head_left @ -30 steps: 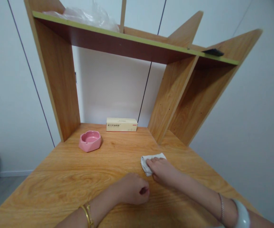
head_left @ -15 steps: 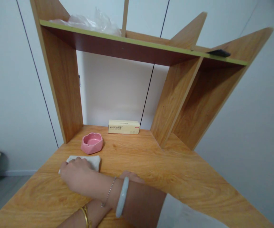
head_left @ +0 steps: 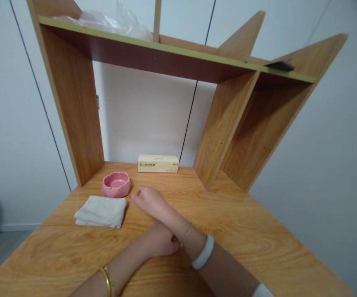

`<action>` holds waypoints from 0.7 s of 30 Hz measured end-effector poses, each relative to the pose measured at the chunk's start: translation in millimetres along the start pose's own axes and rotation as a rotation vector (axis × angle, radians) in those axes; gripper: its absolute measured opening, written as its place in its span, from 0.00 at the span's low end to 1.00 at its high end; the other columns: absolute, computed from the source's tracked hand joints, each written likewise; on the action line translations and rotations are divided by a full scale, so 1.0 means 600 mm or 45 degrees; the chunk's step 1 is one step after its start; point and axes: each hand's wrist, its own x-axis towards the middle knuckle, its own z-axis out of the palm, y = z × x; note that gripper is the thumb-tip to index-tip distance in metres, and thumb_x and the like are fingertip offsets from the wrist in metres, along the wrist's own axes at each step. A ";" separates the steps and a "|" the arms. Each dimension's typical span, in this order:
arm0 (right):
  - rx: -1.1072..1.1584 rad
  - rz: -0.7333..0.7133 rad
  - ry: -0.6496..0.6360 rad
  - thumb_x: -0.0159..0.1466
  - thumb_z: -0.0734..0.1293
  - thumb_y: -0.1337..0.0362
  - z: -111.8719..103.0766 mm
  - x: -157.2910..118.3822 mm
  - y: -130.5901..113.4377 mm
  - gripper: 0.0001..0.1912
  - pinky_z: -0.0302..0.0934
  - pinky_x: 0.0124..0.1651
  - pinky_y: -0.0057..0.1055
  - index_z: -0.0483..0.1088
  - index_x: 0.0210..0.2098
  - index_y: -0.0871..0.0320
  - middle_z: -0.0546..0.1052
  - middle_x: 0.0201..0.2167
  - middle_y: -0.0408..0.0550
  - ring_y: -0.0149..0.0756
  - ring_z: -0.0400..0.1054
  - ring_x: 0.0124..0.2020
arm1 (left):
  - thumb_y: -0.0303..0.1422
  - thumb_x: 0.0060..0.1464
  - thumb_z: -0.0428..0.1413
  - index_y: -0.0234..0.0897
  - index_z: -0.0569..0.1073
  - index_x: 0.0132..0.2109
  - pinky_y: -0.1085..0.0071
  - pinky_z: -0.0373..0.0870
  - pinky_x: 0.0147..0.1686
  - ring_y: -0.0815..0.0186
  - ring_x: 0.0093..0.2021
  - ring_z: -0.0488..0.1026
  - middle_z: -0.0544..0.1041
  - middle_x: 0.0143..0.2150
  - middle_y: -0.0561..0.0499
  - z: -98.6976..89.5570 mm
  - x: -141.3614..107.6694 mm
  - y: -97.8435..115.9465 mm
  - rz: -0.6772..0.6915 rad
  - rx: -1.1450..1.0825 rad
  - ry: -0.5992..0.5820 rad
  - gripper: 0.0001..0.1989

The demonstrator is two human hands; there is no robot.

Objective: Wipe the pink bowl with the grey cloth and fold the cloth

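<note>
My right hand (head_left: 149, 201) reaches in from the right across my left one, its fingers loosely bent and apart, holding nothing. Its fingertips hang just right of a pink faceted ashtray (head_left: 116, 190), and no contact shows. A folded white cloth (head_left: 101, 211) lies on the wooden desk (head_left: 243, 243) in front of the ashtray, left of both hands. Beneath the right forearm, my left hand (head_left: 161, 240) rests low over the desk with curled fingers, partly hidden, and nothing shows in it. A gold bracelet (head_left: 107, 280) circles the left wrist; a pale bangle (head_left: 203, 252) circles the right.
A cream box (head_left: 158, 164) stands at the back of the desk. Wooden uprights (head_left: 228, 128) carry a shelf (head_left: 128, 39) above, with a clear plastic bag (head_left: 110, 22) and a dark flat object (head_left: 280, 66) on it. A white wall lies behind.
My right hand has let go of the white cloth and moved right, beside the ashtray. My left hand shows more beneath the right forearm. The view has shifted slightly.
</note>
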 end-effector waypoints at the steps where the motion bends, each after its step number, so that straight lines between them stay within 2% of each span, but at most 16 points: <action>1: 0.060 0.117 0.033 0.60 0.59 0.58 -0.001 -0.005 0.034 0.15 0.52 0.26 0.25 0.71 0.29 0.61 0.75 0.26 0.49 0.33 0.67 0.28 | 0.40 0.53 0.46 0.34 0.76 0.33 0.75 0.67 0.30 0.69 0.29 0.67 0.75 0.35 0.49 -0.008 0.001 0.005 0.077 -0.013 -0.088 0.18; 3: 0.224 0.263 0.041 0.61 0.58 0.61 0.001 -0.015 0.093 0.15 0.52 0.27 0.23 0.70 0.25 0.63 0.74 0.24 0.47 0.29 0.65 0.25 | 0.33 0.50 0.47 0.35 0.75 0.27 0.77 0.61 0.24 0.71 0.22 0.64 0.74 0.25 0.51 -0.024 0.003 0.013 0.216 -0.024 -0.280 0.13; 4: 0.318 0.305 0.016 0.62 0.57 0.62 0.003 -0.021 0.115 0.16 0.52 0.26 0.23 0.70 0.24 0.63 0.73 0.22 0.46 0.28 0.64 0.23 | 0.31 0.49 0.47 0.35 0.74 0.26 0.77 0.58 0.23 0.71 0.21 0.63 0.73 0.22 0.52 -0.030 0.005 0.016 0.244 -0.014 -0.342 0.12; 7: 0.493 0.314 -0.049 0.62 0.57 0.64 0.013 -0.035 0.154 0.16 0.50 0.25 0.21 0.68 0.21 0.62 0.71 0.18 0.43 0.25 0.61 0.20 | 0.30 0.50 0.46 0.36 0.72 0.27 0.76 0.54 0.22 0.71 0.21 0.62 0.73 0.23 0.52 -0.041 0.009 0.017 0.197 0.029 -0.387 0.11; 12: 0.382 0.208 -0.059 0.60 0.60 0.63 0.027 -0.049 0.163 0.14 0.45 0.23 0.22 0.70 0.22 0.61 0.69 0.17 0.40 0.25 0.57 0.19 | 0.31 0.51 0.44 0.35 0.71 0.27 0.74 0.52 0.23 0.70 0.23 0.64 0.73 0.25 0.50 -0.047 0.014 0.007 0.122 0.059 -0.397 0.12; 21: 0.189 0.211 -0.048 0.60 0.59 0.61 0.031 -0.058 0.157 0.14 0.44 0.23 0.23 0.71 0.24 0.60 0.71 0.19 0.41 0.25 0.57 0.20 | 0.31 0.51 0.44 0.34 0.71 0.26 0.74 0.51 0.22 0.70 0.23 0.63 0.73 0.24 0.49 -0.047 0.015 0.001 0.131 0.051 -0.422 0.13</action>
